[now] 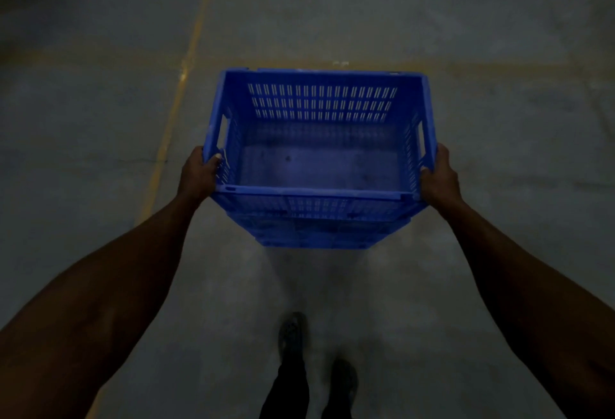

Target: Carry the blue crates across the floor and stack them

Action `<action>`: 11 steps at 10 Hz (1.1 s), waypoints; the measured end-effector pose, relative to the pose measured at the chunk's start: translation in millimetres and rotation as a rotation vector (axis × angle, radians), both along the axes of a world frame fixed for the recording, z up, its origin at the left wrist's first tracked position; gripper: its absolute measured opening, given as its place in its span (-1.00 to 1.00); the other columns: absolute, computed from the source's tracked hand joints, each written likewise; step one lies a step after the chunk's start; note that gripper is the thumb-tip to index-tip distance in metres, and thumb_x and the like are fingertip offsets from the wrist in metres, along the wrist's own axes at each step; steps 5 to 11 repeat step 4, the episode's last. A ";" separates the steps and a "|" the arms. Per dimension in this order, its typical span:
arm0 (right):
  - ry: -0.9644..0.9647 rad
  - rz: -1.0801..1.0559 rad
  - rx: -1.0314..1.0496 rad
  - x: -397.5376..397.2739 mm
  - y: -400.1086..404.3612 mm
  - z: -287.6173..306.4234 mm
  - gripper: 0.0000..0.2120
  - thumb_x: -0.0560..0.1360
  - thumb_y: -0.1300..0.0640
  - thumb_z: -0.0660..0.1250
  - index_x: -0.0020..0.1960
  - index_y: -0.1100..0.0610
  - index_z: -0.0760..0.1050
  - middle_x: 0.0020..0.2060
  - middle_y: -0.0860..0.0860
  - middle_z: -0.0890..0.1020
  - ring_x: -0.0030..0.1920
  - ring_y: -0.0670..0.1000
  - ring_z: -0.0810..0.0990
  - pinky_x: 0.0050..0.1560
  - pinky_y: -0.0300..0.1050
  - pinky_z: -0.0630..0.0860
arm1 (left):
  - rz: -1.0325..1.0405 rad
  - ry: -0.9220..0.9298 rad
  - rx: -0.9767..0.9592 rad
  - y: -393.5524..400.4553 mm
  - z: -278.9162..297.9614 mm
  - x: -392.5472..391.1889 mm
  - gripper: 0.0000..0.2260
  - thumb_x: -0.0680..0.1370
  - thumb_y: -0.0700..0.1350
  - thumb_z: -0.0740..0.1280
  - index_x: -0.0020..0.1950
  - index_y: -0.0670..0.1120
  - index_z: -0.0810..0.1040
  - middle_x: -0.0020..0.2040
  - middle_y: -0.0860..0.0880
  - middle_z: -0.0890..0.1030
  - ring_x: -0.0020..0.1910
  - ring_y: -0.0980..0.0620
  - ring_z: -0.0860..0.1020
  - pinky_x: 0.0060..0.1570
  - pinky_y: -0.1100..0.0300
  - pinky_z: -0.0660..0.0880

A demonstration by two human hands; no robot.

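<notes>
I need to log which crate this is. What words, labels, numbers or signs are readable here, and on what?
None can be read.
Blue crate, held by the left hand and right hand: no label, brand or number shows on its walls or bottom.
Concrete floor: worn yellow lines and small pale marks, but no legible text.

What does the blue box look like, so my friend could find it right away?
Start from the grey floor with its faded yellow line. Above it, in the middle, the left hand and right hand hold a blue crate by its side rims. It is the only bright blue thing: open-topped, empty, with slotted walls and a handle hole in each side.
</notes>
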State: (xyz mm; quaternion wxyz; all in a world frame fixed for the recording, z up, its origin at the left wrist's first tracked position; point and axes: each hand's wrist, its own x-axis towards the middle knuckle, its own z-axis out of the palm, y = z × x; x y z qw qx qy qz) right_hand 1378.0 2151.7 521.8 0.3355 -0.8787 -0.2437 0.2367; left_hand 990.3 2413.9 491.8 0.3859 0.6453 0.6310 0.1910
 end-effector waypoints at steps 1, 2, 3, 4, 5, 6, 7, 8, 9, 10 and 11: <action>0.000 -0.005 -0.011 -0.2 2.2 1.3 -0.46 0.62 0.22 0.10 0.55 -0.04 0.10 0.31 0.13 0.52 0.09 0.09 0.52 -0.02 -0.09 0.41 | -0.001 -0.005 -0.002 -0.3 1.5 4.3 -0.72 0.64 0.03 0.26 0.25 -0.12 0.48 0.08 -0.17 0.60 -0.01 -0.15 0.59 -0.07 -0.04 0.52; 0.015 0.000 0.002 -1.4 -2.0 2.0 -0.47 0.62 0.21 0.09 0.55 -0.05 0.11 0.30 0.12 0.52 0.07 0.10 0.53 -0.03 -0.09 0.42 | -0.009 0.010 -0.027 -3.4 4.7 3.4 -0.66 0.64 0.08 0.26 0.28 -0.13 0.46 0.12 -0.19 0.60 0.02 -0.16 0.59 -0.06 -0.02 0.50; 0.047 0.041 -0.024 2.5 -5.5 8.7 -0.48 0.62 0.15 0.14 0.54 -0.06 0.09 0.33 0.12 0.50 0.11 0.12 0.53 -0.01 -0.01 0.48 | -0.022 0.054 -0.056 -7.7 14.7 0.8 -0.47 0.60 0.21 0.27 0.39 -0.15 0.37 0.27 -0.17 0.54 0.13 -0.16 0.57 0.04 -0.06 0.55; 0.041 0.102 -0.097 5.7 -5.7 22.4 -0.37 0.62 0.01 0.23 0.59 0.04 0.03 0.44 0.17 0.41 0.33 0.25 0.48 0.21 0.12 0.48 | -0.027 0.124 0.049 -21.9 29.7 0.8 -0.26 0.54 0.30 0.29 0.54 -0.13 0.23 0.48 -0.19 0.36 0.42 -0.20 0.40 0.32 -0.17 0.43; 0.041 0.102 -0.097 5.7 -5.7 22.4 -0.37 0.62 0.01 0.23 0.59 0.04 0.03 0.44 0.17 0.41 0.33 0.25 0.48 0.21 0.12 0.48 | -0.027 0.124 0.049 -21.9 29.7 0.8 -0.26 0.54 0.30 0.29 0.54 -0.13 0.23 0.48 -0.19 0.36 0.42 -0.20 0.40 0.32 -0.17 0.43; 0.041 0.102 -0.097 5.7 -5.7 22.4 -0.37 0.62 0.01 0.23 0.59 0.04 0.03 0.44 0.17 0.41 0.33 0.25 0.48 0.21 0.12 0.48 | -0.027 0.124 0.049 -21.9 29.7 0.8 -0.26 0.54 0.30 0.29 0.54 -0.13 0.23 0.48 -0.19 0.36 0.42 -0.20 0.40 0.32 -0.17 0.43; 0.041 0.102 -0.097 5.7 -5.7 22.4 -0.37 0.62 0.01 0.23 0.59 0.04 0.03 0.44 0.17 0.41 0.33 0.25 0.48 0.21 0.12 0.48 | -0.027 0.124 0.049 -21.9 29.7 0.8 -0.26 0.54 0.30 0.29 0.54 -0.13 0.23 0.48 -0.19 0.36 0.42 -0.20 0.40 0.32 -0.17 0.43; 0.041 0.102 -0.097 5.7 -5.7 22.4 -0.37 0.62 0.01 0.23 0.59 0.04 0.03 0.44 0.17 0.41 0.33 0.25 0.48 0.21 0.12 0.48 | -0.027 0.124 0.049 -21.9 29.7 0.8 -0.26 0.54 0.30 0.29 0.54 -0.13 0.23 0.48 -0.19 0.36 0.42 -0.20 0.40 0.32 -0.17 0.43; 0.041 0.102 -0.097 5.7 -5.7 22.4 -0.37 0.62 0.01 0.23 0.59 0.04 0.03 0.44 0.17 0.41 0.33 0.25 0.48 0.21 0.12 0.48 | -0.027 0.124 0.049 -21.9 29.7 0.8 -0.26 0.54 0.30 0.29 0.54 -0.13 0.23 0.48 -0.19 0.36 0.42 -0.20 0.40 0.32 -0.17 0.43; 0.041 0.102 -0.097 5.7 -5.7 22.4 -0.37 0.62 0.01 0.23 0.59 0.04 0.03 0.44 0.17 0.41 0.33 0.25 0.48 0.21 0.12 0.48 | -0.027 0.124 0.049 -21.9 29.7 0.8 -0.26 0.54 0.30 0.29 0.54 -0.13 0.23 0.48 -0.19 0.36 0.42 -0.20 0.40 0.32 -0.17 0.43; 0.041 0.102 -0.097 5.7 -5.7 22.4 -0.37 0.62 0.01 0.23 0.59 0.04 0.03 0.44 0.17 0.41 0.33 0.25 0.48 0.21 0.12 0.48 | -0.027 0.124 0.049 -21.9 29.7 0.8 -0.26 0.54 0.30 0.29 0.54 -0.13 0.23 0.48 -0.19 0.36 0.42 -0.20 0.40 0.32 -0.17 0.43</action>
